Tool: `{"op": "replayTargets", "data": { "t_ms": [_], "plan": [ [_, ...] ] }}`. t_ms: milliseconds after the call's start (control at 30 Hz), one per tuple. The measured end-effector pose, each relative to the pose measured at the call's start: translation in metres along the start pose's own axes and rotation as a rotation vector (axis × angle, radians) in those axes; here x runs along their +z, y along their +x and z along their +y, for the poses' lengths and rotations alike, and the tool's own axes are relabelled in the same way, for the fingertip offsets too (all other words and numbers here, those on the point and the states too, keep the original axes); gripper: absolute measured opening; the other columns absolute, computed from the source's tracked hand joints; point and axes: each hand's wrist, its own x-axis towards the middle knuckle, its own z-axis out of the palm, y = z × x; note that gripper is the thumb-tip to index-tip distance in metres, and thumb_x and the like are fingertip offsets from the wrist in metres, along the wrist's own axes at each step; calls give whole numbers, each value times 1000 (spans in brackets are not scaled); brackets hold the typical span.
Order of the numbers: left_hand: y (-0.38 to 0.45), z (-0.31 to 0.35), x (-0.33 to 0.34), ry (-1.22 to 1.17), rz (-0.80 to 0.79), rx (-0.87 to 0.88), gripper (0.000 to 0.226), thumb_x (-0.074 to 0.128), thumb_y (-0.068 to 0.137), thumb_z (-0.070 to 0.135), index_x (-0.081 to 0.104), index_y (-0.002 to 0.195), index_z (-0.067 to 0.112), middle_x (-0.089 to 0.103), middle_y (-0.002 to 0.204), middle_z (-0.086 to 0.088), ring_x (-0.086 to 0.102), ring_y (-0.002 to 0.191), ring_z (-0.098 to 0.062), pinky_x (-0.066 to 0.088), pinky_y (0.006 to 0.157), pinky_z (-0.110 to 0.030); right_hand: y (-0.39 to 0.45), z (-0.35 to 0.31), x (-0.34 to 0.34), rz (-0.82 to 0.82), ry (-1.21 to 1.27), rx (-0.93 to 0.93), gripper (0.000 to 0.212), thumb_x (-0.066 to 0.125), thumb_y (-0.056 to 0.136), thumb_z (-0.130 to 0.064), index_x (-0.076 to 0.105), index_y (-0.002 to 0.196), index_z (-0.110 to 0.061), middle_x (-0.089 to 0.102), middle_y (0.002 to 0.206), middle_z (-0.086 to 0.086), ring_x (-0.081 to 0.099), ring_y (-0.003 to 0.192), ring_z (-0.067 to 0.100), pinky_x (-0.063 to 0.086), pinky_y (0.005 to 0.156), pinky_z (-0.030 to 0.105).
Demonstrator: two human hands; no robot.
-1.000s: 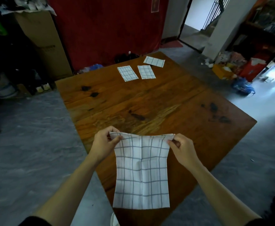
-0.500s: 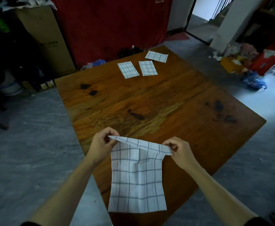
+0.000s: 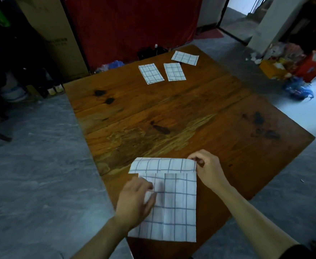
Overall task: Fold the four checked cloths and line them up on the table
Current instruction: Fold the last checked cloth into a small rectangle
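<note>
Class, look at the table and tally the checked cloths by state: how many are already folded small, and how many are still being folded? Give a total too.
Folded small, lying at the far end of the table: 3 — left cloth, middle cloth, right cloth
Still being folded, under the left hand and right hand: 1 — near cloth
Total: 4

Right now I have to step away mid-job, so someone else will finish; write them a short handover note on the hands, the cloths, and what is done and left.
Left hand: on the left side of the fourth cloth, thumb curled over a bit of its edge.
Right hand: pinches the cloth's far right corner, where a strip is turned over.
That cloth lies at the near edge of the table, partly folded.
Done: three folded cloths lie at the far end, the third skewed.
Left: finish this fold, place it with the others, straighten the row.
</note>
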Motion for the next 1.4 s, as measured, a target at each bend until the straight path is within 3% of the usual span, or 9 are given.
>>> {"op": "replayTargets", "data": {
  "t_ms": [100,200,333,567,767,900,1167,1267,1400],
  "plan": [
    [-4,-3,22,96,-296,64,38,47,93,49,55,127,33,56,124,9,52,112,-13,49,88,-30,3,0,2,-16,-37,11,16,69,86,-4,70,94,-18,61,92,-9,58,86,3,47,73,14],
    [3,-4,34,112,-538,96,56,33,98,53,34,149,29,35,154,7,31,140,-15,29,112,-36,5,0,3,-24,-48,23,14,69,87,-6,71,93,-18,60,91,-9,58,85,3,47,72,15],
    [9,-7,39,142,-667,64,67,27,99,58,12,156,27,12,164,5,13,149,-16,12,119,-41,7,2,4,-29,-71,48,16,69,86,-4,70,93,-18,60,91,-9,58,85,2,45,70,13],
    [22,8,37,151,-676,63,65,27,100,57,12,155,25,9,164,0,10,150,-22,10,119,-45,8,1,7,-47,-100,70,18,69,86,-4,69,94,-20,60,91,-10,57,86,1,42,71,9],
    [25,7,27,141,-346,30,37,45,92,55,51,118,29,55,118,5,47,108,-13,42,93,-31,6,4,7,-61,-103,78,18,71,86,-5,69,95,-20,60,91,-11,57,88,2,41,73,12],
    [44,4,27,125,-173,-102,66,66,76,58,44,129,25,45,130,2,45,117,-19,45,93,-34,0,3,9,-49,-96,77,16,70,87,-7,69,96,-20,60,93,-11,57,89,1,42,74,11],
    [83,41,53,178,-324,-119,99,67,78,58,11,152,23,6,162,-2,12,148,-25,16,120,-44,-18,3,6,-32,-119,71,16,70,86,-10,68,96,-22,59,92,-11,56,87,0,41,74,11],
    [84,43,53,197,-321,-118,99,78,71,47,25,149,21,22,159,-1,23,144,-24,24,117,-44,-22,8,4,-21,-131,65,15,69,86,-13,67,95,-24,58,91,-13,55,86,0,41,74,13],
    [75,16,41,211,-228,-76,61,76,67,18,54,124,21,51,139,-4,47,126,-28,43,98,-47,-28,15,1,-2,-143,18,16,70,86,-13,66,95,-26,56,90,-14,54,86,2,44,73,20]
  ]
}}
